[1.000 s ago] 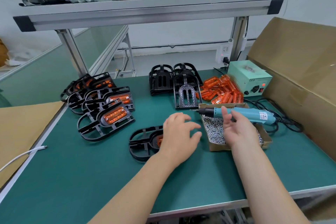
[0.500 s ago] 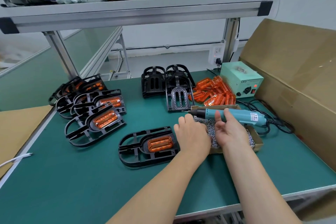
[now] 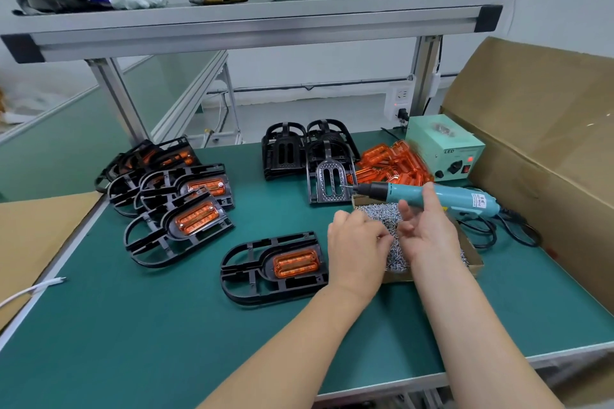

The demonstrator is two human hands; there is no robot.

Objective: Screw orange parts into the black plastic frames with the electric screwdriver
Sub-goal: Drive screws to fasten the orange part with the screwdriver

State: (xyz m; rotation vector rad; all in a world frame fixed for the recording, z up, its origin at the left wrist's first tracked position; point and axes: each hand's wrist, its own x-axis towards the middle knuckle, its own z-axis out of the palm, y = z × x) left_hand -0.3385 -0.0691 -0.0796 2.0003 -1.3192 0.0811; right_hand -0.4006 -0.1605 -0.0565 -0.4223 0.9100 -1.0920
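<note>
Room for moving lies on the bare green mat (image 3: 149,325) left of and in front of the black frame (image 3: 242,271), which holds its orange part (image 3: 295,263) just beside my left hand (image 3: 357,249); a cardboard wall (image 3: 538,143) closes the right side. I read "LED" on the pale green power unit (image 3: 445,151), but the sticker on the electric screwdriver (image 3: 461,198) is too blurred. My right hand (image 3: 428,232) grasps the screwdriver under its thumb, while my left fingertips are hidden among the screws (image 3: 378,211), so I cannot tell whether they pinch one.
</note>
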